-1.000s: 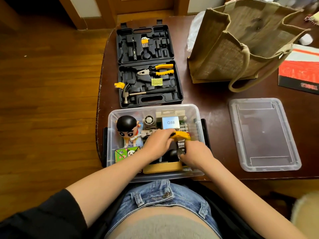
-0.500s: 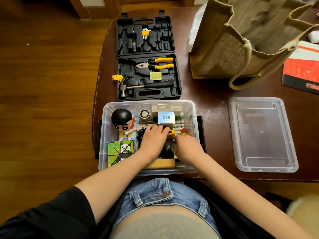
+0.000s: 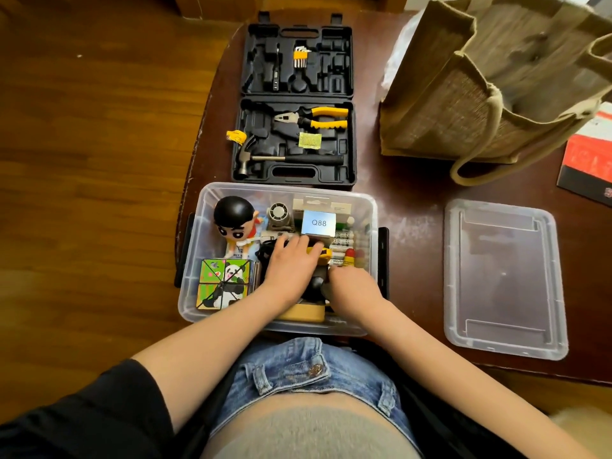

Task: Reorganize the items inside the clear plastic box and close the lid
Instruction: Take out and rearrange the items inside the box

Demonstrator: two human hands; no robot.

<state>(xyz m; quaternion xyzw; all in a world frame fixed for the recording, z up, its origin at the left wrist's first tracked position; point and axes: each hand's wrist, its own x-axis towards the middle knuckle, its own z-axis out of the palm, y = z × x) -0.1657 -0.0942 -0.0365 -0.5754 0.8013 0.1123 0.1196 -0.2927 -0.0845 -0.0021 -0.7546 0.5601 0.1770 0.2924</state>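
A room in a home: a dark brown wooden counter [image 3: 414, 193] on a polished wood-plank floor [image 3: 99, 160] carries a woven jute tote bag [image 3: 463, 104], an open black plastic tool case [image 3: 294, 107] and toys in a clear plastic storage box [image 3: 205, 207].

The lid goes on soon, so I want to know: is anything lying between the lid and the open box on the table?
Nothing visible does. The lid lies flat to the right of the clear box, with bare table between. Both hands, left hand and right hand, are inside the box.
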